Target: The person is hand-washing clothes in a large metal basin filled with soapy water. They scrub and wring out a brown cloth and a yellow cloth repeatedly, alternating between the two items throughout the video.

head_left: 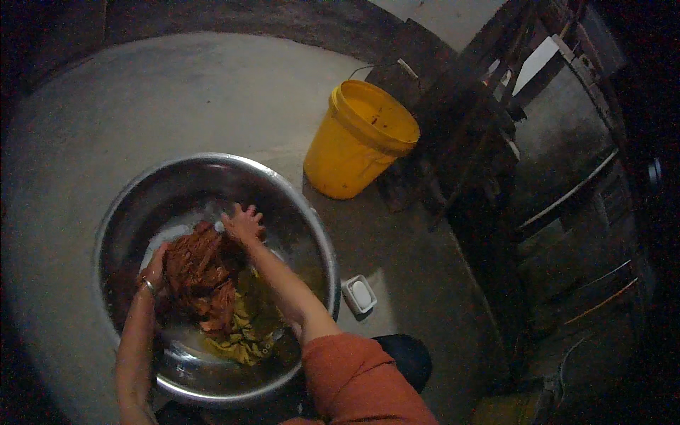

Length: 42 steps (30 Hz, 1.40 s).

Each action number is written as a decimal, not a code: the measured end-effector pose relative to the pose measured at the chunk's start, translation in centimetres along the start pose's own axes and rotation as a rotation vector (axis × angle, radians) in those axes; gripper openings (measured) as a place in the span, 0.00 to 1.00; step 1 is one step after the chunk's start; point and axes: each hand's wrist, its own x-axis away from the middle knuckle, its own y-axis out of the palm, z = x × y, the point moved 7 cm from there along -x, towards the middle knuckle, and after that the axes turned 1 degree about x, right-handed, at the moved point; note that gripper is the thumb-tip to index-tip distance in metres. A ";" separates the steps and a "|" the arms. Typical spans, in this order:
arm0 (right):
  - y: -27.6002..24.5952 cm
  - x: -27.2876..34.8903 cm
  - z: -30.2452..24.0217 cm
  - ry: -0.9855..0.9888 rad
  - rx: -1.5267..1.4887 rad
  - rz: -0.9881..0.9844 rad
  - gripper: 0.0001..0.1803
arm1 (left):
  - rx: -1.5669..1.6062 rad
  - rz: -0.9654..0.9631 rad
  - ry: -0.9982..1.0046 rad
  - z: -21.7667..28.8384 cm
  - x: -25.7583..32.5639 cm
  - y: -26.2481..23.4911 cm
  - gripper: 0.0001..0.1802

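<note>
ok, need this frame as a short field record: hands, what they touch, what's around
left hand: on the reddish-brown cloth, bangle at wrist
right hand: fingers spread, at the cloth's far edge
container: large steel basin on concrete floor
also in basin: yellow cloth under the reddish one
nearby: yellow bucket; soap in white dish

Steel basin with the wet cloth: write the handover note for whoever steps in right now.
Left hand: pressed against the reddish-brown cloth, bangle on the wrist.
Right hand: fingers spread at the cloth's far edge, not gripping.
Both cloths, reddish-brown over yellow cloth, lie wet in the steel basin.
Soap dish and yellow bucket sit on the floor to the right.
Done: cloths soaked. Left: cannot tell.
</note>
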 end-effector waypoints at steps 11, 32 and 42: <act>3.2 16.7 -16.2 -0.917 -0.262 -0.015 0.29 | 0.237 -0.078 -0.033 1.7 4.6 5.6 0.31; 7.9 4.8 -4.2 -0.464 -0.236 -0.520 0.28 | 0.129 0.098 -0.164 -2.2 1.7 2.2 0.42; -0.3 17.0 -16.8 -0.981 -0.299 0.088 0.13 | 0.084 0.080 0.110 -0.3 4.6 2.4 0.30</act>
